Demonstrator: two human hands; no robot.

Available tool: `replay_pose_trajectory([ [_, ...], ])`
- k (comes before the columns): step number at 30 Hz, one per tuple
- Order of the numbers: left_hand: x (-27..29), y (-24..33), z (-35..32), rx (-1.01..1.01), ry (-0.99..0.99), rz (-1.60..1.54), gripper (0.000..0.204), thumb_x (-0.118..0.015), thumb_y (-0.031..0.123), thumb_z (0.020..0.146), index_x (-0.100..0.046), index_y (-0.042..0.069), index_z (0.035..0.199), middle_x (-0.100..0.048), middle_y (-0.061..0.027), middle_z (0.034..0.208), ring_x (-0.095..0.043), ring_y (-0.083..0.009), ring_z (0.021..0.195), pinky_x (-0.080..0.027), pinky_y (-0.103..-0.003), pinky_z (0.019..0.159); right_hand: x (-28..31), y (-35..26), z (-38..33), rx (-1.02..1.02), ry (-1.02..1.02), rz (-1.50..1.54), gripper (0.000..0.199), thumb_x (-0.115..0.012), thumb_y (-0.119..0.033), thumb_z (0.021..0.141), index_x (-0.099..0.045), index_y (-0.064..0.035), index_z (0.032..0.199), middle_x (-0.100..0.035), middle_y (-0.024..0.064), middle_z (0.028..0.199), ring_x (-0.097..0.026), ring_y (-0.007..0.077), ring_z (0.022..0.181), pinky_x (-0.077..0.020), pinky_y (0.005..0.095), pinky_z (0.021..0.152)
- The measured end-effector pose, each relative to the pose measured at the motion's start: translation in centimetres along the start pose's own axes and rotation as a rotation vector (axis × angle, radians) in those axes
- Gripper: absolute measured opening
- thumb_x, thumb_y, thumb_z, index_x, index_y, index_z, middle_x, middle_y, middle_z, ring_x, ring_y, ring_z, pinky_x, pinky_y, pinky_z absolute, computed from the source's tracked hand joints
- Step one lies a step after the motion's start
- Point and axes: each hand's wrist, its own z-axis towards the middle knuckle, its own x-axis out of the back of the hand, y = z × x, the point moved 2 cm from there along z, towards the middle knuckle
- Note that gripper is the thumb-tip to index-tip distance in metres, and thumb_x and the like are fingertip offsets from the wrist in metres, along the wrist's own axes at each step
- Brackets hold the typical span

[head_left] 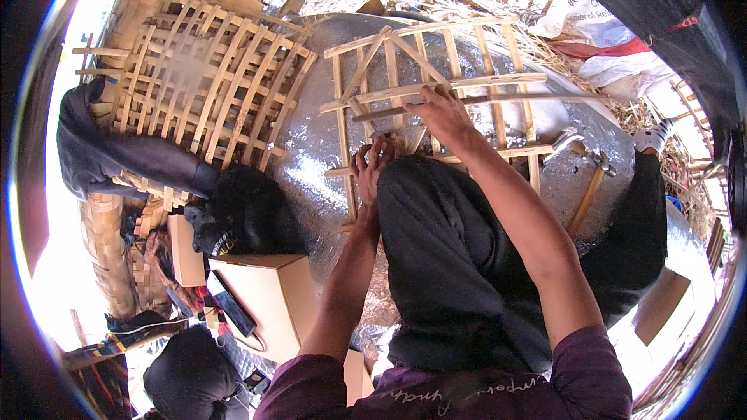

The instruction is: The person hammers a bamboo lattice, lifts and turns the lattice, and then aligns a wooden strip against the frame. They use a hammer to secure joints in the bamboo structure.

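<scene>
A lattice frame of pale bamboo slats [436, 93] lies in front of my knees. My right hand [443, 117] is closed on a long thin tool [537, 99], whose dark narrow left end [379, 114] reaches past my fingers across the frame. I cannot make out whether it is a long-handled knife. My left hand [373, 162] is at the frame's near left part, its bent fingers gripping a bamboo slat; my knee and the slats partly hide the hold. A hammer [590, 190] with a wooden handle lies by the frame's near right corner, next to a shiny metal piece [566, 140].
At left, a person in dark clothes [163, 159] sits by a woven bamboo panel [210, 78]. A cardboard box [268, 299] with a phone-like device [232, 307] stands at my left. White sacks [595, 39] lie at the back right. Silvery sheeting [307, 140] covers the ground.
</scene>
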Motion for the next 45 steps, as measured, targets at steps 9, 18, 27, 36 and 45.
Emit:
replay_pose_trajectory([
  [9, 0.1, -0.2, 0.1, -0.012, 0.018, -0.054, 0.055, -0.061, 0.038, 0.085, -0.052, 0.028, 0.139, -0.047, 0.0007, 0.14, -0.043, -0.0309, 0.121, -0.027, -0.052, 0.104, -0.4, 0.2, -0.2, -0.024, -0.083, 0.051, 0.041, -0.058, -0.01, 0.084, -0.067, -0.0315, 0.118, -0.06, 0.0, 0.116, -0.047, 0.024, 0.12, -0.0378, 0.0468, 0.1],
  [18, -0.1, -0.3, 0.1, -0.035, 0.054, -0.037, 0.055, -0.059, 0.039, 0.087, -0.05, 0.027, 0.14, -0.046, -0.0016, 0.141, -0.036, -0.0314, 0.133, -0.025, -0.053, 0.107, -0.3, -0.4, 0.2, -0.061, -0.131, 0.011, 0.038, -0.057, -0.011, 0.085, -0.069, -0.0283, 0.117, -0.061, 0.0035, 0.114, -0.047, 0.0256, 0.119, -0.0367, 0.0469, 0.1],
  [27, -0.5, -0.9, 0.3, -0.063, 0.018, -0.083, 0.056, -0.055, 0.039, 0.09, -0.045, 0.026, 0.144, -0.04, -0.0075, 0.146, -0.031, -0.0286, 0.14, -0.02, -0.052, 0.111, -0.7, -1.7, 0.6, -0.01, -0.065, -0.125, 0.026, -0.058, -0.017, 0.086, -0.069, -0.0155, 0.109, -0.061, 0.0079, 0.113, -0.054, 0.0281, 0.115, -0.0492, 0.045, 0.09],
  [36, -0.1, -0.5, 0.5, -0.055, -0.001, -0.095, 0.059, -0.054, 0.039, 0.09, -0.041, 0.027, 0.146, -0.03, 0.0038, 0.155, -0.029, -0.0238, 0.142, -0.02, -0.051, 0.111, -0.5, -1.5, 1.9, -0.02, -0.315, -0.063, 0.029, -0.051, -0.016, 0.094, -0.062, -0.0079, 0.119, -0.063, 0.0124, 0.112, -0.07, 0.0311, 0.085, -0.0603, 0.0393, 0.071],
  [45, -0.5, -0.7, 0.3, -0.071, 0.017, -0.094, 0.06, -0.053, 0.042, 0.09, -0.04, 0.027, 0.146, -0.031, 0.004, 0.155, -0.028, -0.0251, 0.142, -0.023, -0.05, 0.11, -0.9, -1.4, 1.2, -0.064, -0.176, -0.024, 0.028, -0.056, -0.013, 0.086, -0.063, -0.001, 0.111, -0.062, 0.016, 0.109, -0.067, 0.034, 0.094, -0.0585, 0.045, 0.075],
])
